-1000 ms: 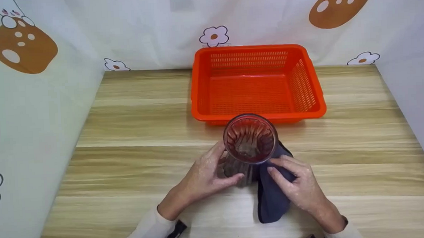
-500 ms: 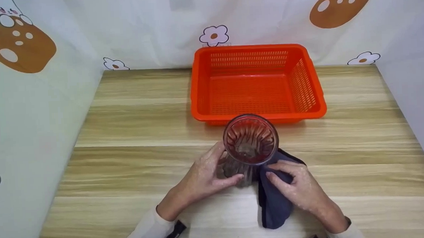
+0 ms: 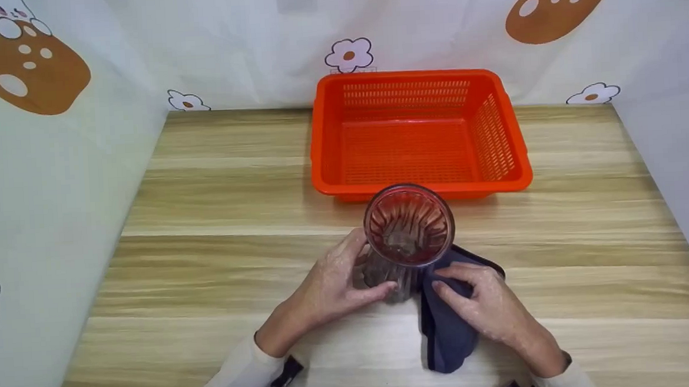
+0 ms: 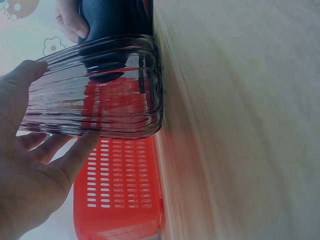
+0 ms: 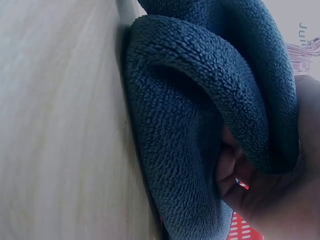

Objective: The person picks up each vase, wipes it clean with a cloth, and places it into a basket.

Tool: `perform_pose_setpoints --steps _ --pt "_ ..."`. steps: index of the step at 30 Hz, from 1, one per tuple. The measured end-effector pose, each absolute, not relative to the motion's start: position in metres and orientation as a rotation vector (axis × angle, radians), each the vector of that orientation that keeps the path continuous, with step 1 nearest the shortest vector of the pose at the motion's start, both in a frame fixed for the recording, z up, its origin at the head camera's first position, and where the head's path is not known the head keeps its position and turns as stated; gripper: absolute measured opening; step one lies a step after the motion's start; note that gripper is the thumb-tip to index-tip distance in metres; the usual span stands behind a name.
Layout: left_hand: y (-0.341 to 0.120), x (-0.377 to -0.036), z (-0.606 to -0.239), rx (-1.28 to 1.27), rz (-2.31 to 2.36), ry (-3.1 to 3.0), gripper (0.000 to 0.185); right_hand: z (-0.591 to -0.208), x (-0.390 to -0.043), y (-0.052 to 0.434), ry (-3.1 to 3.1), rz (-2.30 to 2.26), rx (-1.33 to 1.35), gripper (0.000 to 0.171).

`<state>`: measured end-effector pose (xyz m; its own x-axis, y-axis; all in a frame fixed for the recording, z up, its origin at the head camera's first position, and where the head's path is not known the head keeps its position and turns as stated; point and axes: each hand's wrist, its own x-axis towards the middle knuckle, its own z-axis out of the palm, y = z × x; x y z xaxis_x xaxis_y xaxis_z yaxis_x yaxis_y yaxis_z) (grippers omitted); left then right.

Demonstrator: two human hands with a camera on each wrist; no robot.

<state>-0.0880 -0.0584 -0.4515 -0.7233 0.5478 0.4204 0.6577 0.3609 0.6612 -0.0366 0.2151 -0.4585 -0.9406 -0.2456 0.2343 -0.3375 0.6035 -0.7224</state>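
Head view: left hand (image 3: 331, 285) gripping ribbed glass (image 3: 408, 231), right hand (image 3: 486, 304) clutching blue cloth (image 3: 446, 335).

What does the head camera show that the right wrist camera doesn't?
Only the head view shows the whole scene: the upright ribbed glass held by the left hand, the orange basket beyond it, and the wooden table. Only the right wrist view shows the fleecy texture of the dark blue cloth close up, bunched against the tabletop. Both show the right hand gripping that cloth.
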Motion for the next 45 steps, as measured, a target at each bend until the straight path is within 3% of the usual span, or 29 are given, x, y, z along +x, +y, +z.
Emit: perform_pose_setpoints --steps 36,45 --pt "-0.0577 -0.0905 -0.4516 -1.127 -1.248 -2.477 0.080 -0.4636 -0.0409 0.2201 -2.859 1.144 0.503 0.010" --pt "-0.0582 -0.0902 -0.4513 -1.118 -1.266 -2.450 0.085 -0.4600 -0.0375 0.2198 -2.715 1.070 0.541 0.019"
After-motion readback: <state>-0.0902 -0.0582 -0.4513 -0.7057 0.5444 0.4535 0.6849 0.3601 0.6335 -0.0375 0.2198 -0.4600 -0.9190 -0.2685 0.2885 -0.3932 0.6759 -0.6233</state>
